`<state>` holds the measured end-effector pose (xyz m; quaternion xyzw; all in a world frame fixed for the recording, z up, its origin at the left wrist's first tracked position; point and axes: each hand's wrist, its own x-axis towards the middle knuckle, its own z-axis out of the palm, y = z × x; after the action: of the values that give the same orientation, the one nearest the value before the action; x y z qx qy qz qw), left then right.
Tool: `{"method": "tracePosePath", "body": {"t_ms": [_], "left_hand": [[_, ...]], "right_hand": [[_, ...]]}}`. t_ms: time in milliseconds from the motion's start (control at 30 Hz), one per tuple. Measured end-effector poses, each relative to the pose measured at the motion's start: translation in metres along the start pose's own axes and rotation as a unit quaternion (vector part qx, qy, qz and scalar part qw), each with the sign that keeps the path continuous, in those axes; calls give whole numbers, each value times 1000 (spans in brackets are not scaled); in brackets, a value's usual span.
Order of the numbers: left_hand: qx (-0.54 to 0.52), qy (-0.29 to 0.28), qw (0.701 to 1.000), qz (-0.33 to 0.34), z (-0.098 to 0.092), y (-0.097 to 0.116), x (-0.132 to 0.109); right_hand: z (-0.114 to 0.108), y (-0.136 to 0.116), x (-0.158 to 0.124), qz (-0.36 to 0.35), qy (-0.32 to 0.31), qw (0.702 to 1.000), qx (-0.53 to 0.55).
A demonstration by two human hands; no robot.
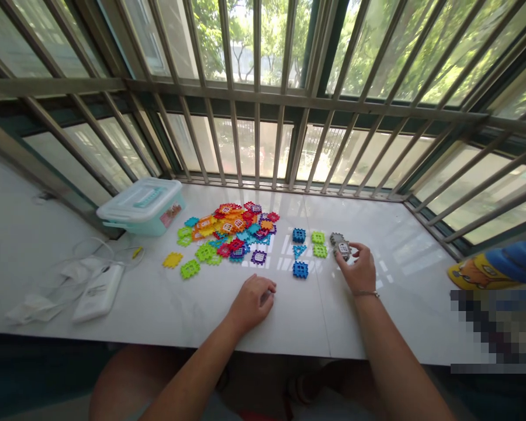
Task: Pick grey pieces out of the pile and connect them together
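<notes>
My right hand (362, 266) pinches a grey toothed building tile (343, 250) between thumb and fingers at the table's right. Touching its upper left is another grey tile (335, 238), partly hidden. To the left lie two green tiles (319, 237), one above the other. Beside them stands a column of two blue square tiles (300, 269) with a blue triangular piece (298, 251) between. My left hand (255, 298) rests on the table, fingers loosely curled and thumb apart, with nothing visible in it. Nearest to it is a purple-edged tile (259, 257).
A heap of colourful tiles (228, 225) covers the middle left, with a yellow tile (173, 260) apart from it. Behind is a lidded plastic box (151, 216). A white power bank (99, 293) with cables lies left; a blue-and-yellow bottle (495, 266) lies right. Barred windows enclose the table.
</notes>
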<state>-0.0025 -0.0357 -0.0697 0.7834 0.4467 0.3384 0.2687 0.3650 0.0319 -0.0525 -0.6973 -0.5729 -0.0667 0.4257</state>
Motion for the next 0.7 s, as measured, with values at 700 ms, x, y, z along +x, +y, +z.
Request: {"method": "tracePosePath", "body": {"t_ms": [700], "left_hand": [[17, -2, 1000, 0, 0, 1, 0]], "right_hand": [[33, 38, -3, -2, -31, 999, -36]]}}
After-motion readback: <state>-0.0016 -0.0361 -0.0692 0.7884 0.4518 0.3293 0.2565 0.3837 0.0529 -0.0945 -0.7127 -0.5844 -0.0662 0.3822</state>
